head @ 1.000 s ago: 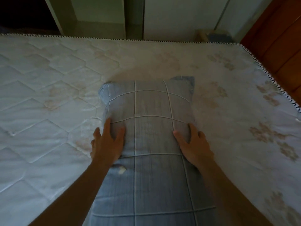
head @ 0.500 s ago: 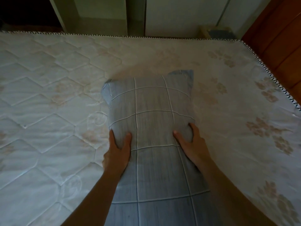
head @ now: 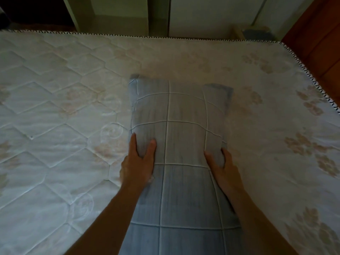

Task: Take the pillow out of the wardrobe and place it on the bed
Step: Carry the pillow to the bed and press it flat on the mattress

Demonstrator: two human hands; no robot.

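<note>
A long blue-grey pillow (head: pixel 184 129) with a white grid pattern lies lengthwise over the bed (head: pixel 64 116), a bare white quilted mattress with faded floral print. My left hand (head: pixel 137 162) grips the pillow's left side, thumb on top. On the opposite edge, my right hand (head: pixel 223 168) holds it the same way. The pillow's near end runs out of the bottom of the view between my forearms. I cannot tell whether its far end rests on the mattress or hovers just above it.
Beyond the mattress's far edge stand pale green-white wardrobe panels (head: pixel 202 13). A reddish-brown wooden panel (head: pixel 320 43) lines the right side of the bed. A small blurred object (head: pixel 253 32) sits behind the far right corner. A dark gap shows at the top left.
Both hands have carried the pillow a little to the right across the mattress. My left hand has shifted from lying flat on top to gripping the side.
</note>
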